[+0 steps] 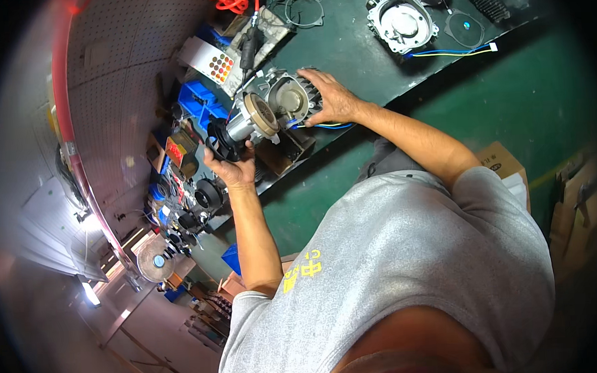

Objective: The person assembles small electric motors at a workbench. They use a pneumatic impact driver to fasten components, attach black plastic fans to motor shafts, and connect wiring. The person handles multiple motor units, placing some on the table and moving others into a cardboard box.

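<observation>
My left hand (232, 168) is closed under a motor assembly (243, 127) with a silver cylinder, a black fan wheel at one end and a tan ring at the other. The assembly is held up tilted, its tan ring close beside a round cast-metal housing (290, 98). Whether the two touch, I cannot tell. My right hand (334, 98) is curved around the right side of that housing, thumb below and fingers over the top. The housing's open side, a metallic round inside, faces the motor. Blue and yellow wires (332, 125) come out below it, under my right hand.
A second housing (402, 22) with a wired plug (493, 47) lies on the green bench (345, 45), beside a flat gasket (464, 29). A power screwdriver (248, 48) lies near blue bins (199, 100). More black fan parts (208, 193) stand left of my left hand.
</observation>
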Demonstrator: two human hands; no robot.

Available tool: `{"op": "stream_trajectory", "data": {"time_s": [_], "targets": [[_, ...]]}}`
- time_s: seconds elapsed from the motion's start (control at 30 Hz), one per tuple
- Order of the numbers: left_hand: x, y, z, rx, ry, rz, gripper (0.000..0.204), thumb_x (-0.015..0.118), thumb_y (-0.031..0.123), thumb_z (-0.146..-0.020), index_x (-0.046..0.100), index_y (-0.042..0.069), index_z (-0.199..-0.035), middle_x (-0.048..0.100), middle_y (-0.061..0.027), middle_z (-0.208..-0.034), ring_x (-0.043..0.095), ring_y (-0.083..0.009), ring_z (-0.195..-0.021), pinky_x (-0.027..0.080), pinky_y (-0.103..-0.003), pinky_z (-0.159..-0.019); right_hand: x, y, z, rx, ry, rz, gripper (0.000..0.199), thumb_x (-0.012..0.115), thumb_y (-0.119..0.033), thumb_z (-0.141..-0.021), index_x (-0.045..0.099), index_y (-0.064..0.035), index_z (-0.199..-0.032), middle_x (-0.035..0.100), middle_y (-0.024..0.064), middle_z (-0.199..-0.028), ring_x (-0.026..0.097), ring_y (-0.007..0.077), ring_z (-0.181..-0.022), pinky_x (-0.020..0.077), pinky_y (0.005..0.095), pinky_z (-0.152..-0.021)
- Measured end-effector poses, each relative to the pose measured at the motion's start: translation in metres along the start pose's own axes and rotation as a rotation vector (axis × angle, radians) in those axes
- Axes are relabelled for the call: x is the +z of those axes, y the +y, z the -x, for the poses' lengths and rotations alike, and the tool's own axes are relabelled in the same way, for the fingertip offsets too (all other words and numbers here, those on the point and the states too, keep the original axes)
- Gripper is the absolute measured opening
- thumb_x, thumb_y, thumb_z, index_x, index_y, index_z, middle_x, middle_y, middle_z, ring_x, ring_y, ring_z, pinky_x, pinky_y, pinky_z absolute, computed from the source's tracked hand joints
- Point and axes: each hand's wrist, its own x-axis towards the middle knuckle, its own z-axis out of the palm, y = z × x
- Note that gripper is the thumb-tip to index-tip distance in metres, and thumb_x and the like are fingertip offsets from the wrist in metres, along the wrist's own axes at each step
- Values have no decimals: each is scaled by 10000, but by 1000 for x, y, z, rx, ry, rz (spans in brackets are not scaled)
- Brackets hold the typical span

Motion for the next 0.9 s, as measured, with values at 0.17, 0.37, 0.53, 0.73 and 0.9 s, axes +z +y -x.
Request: {"op": "stream_trajectory", "data": {"time_s": [0.17,0.37,0.53,0.73,0.9], "targets": [[-6,-2,6,-48,75,141,686,684,664,-824,638,203,-1330,701,-18,-1239,685,-236,-1054,617,-398,-727,0,0,-1,4,-11,6,1244,954,-421,-622,275,-75,-1606,375,257,-1588,351,442,-1475,319,507,-1229],[-8,-5,11,-75,16,270,674,688,650,-817,645,201,-1318,699,-16,-1227,673,-229,-1040,614,-376,-701,0,1,0,-7,-9,16,1246,962,-407,-631,271,-77,-1614,367,249,-1603,356,445,-1477,324,505,-1229],[-4,-7,15,-77,18,297,685,699,643,-802,642,199,-1320,689,-23,-1238,659,-230,-1036,609,-364,-688,0,-1,-1,13,-22,8,1237,970,-392,-624,285,-80,-1606,371,247,-1602,361,441,-1477,322,501,-1232],[-7,-12,19,-78,90,319,767,662,717,-803,622,179,-1349,691,-28,-1244,666,-231,-1029,579,-363,-680,-6,0,-2,14,-24,-68,1191,966,-362,-625,320,-78,-1585,408,249,-1573,395,434,-1457,343,491,-1218],[-12,-20,23,-97,78,368,781,727,694,-751,620,195,-1341,673,-22,-1253,632,-222,-1032,571,-345,-686,-24,3,0,94,-53,-158,1212,967,-362,-625,294,-61,-1587,497,263,-1495,502,419,-1384,398,473,-1182]]}}
